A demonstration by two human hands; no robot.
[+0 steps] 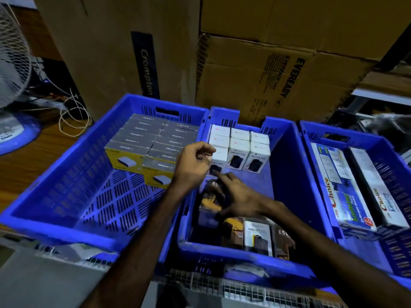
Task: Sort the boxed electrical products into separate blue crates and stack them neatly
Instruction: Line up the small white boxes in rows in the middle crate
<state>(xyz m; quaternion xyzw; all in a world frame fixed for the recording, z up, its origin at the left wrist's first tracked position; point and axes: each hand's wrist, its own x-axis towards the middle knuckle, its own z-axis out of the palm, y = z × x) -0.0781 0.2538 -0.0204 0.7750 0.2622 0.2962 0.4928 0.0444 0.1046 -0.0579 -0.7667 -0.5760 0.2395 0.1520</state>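
Three blue crates are set side by side: the left crate (66,203) holds grey-and-yellow boxes (142,150) in two rows, the middle crate (287,174) holds white Halley boxes (239,150) stacked upright at its far end, and the right crate (378,138) holds long Choice cartons (342,190) laid flat. A white box (219,160) at the near left of the stack is met by the left hand (193,163), whose fingers are curled against its upper corner; whether it is truly pinched cannot be told. The right hand (240,198) is seen with a forefinger extended toward that box's lower face while dark loose packs (211,196) lie under its palm; a grasp on them cannot be confirmed. More mixed packs (258,238) are left at the near end. The small boxes are judged light, stiff and smooth, easily dented at corners, so a hold across two opposite side faces is advised. The crate floors are slotted plastic. Large cardboard cartons (278,70) are stacked behind, a fan (13,63) and loose cables (73,112) at far left, in dim light
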